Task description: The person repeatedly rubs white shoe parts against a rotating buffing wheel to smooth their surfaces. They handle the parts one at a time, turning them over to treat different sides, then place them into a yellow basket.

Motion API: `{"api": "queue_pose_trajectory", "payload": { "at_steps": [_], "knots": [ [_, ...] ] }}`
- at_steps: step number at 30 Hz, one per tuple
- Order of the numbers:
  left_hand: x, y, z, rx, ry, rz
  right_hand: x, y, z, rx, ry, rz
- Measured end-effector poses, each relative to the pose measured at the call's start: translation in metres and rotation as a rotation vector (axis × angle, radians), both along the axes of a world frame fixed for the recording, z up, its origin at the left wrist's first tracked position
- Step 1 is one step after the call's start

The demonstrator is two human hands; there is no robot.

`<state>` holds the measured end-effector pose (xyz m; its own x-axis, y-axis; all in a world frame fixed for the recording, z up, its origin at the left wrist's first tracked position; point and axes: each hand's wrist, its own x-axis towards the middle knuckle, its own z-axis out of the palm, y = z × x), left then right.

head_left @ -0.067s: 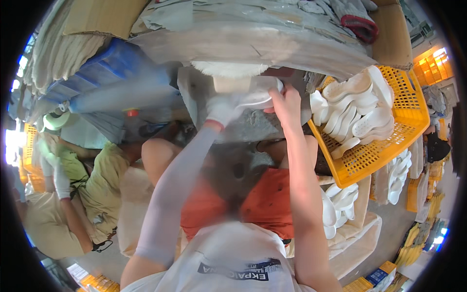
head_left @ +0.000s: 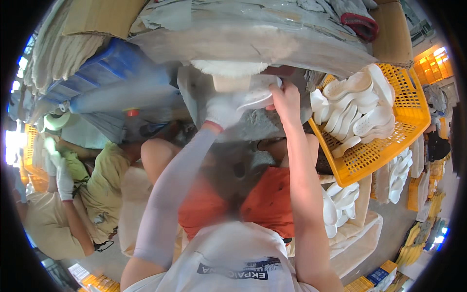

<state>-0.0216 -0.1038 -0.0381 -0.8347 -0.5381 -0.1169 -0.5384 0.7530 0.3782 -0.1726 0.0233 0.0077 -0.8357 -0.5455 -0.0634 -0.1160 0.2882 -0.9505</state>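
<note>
My left hand [head_left: 224, 111], in a white glove with a long pale sleeve, and my bare right hand [head_left: 287, 101] together hold a white shoe sole [head_left: 259, 96]. The sole is pressed up against a fluffy white buffing wheel [head_left: 228, 69] under a dusty grey machine housing [head_left: 253, 48]. My left hand grips the sole's left end and my right hand grips its right end. My orange shorts and knees show below.
A yellow plastic crate [head_left: 389, 141] full of white soles stands at the right, with more soles stacked below it [head_left: 340, 199]. A person in yellow-green clothes and white gloves [head_left: 63, 180] sits at the left. A blue bin [head_left: 112, 73] lies upper left.
</note>
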Motion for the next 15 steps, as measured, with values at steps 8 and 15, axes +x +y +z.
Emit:
{"api": "queue_pose_trajectory", "payload": {
  "at_steps": [8, 15],
  "knots": [
    [-0.055, 0.026, -0.012, 0.229, 0.556, -0.063, 0.035, 0.056, 0.041, 0.167, 0.094, 0.127],
    [-0.106, 0.021, -0.073, 0.111, 0.488, -0.013, 0.073, 0.08, 0.022, -0.128, 0.368, -0.129]
  ]
}}
